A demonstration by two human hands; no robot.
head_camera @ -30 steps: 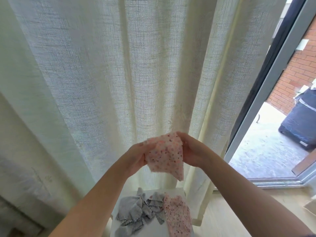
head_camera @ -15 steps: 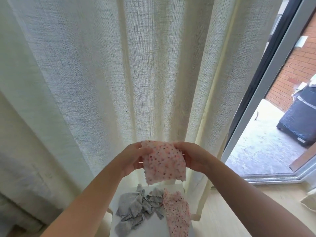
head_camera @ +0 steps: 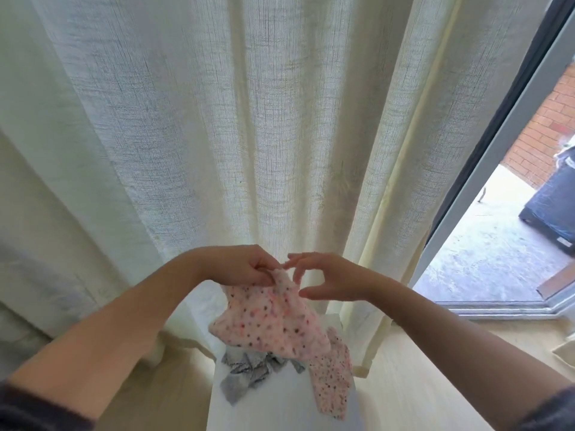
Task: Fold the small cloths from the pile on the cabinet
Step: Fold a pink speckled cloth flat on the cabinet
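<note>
Soft pink speckled cloth [head_camera: 273, 325] held above the white cabinet [head_camera: 280, 402], one hand only.
The left hand [head_camera: 245, 269] has its grip clamped on the cloth's top corner, and the cloth's length drapes down toward the cabinet. The right hand [head_camera: 329, 279], fingers apart and holding nothing, hovers just beside that corner, likeliest to take a free edge.

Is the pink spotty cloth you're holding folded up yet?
Not neatly folded: the pink spotty cloth hangs loose and rumpled from the left hand, which pinches its top. The right hand is open beside it.
</note>
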